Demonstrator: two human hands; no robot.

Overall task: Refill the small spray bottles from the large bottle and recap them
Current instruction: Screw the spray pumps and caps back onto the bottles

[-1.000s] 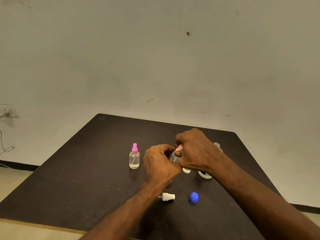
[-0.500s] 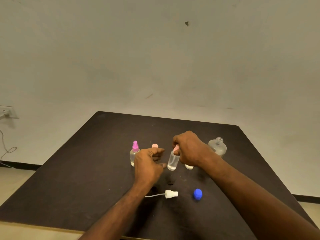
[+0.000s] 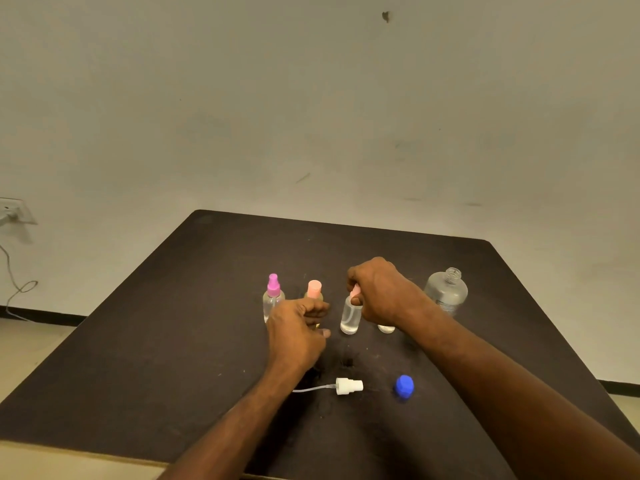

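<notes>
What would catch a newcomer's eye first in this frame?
The two hands at mid-table: the right hand grips the pink top of a small clear spray bottle, while the left hand hovers beside it with loosely curled fingers. Nearer the camera lie a loose white spray pump and a bright blue cap; the uncapped large bottle stands at right.

On the worktop [image 3: 173, 323] stood four small spray bottles, namely a magenta-capped one [image 3: 273, 299], a peach-capped one [image 3: 314, 290], a clear one [image 3: 350, 317] and a mostly hidden one [image 3: 386, 328], plus one large bottle [image 3: 446, 291] at two o'clock, one loose white sprayer head [image 3: 348, 386] and one blue cap [image 3: 404, 386].
</notes>
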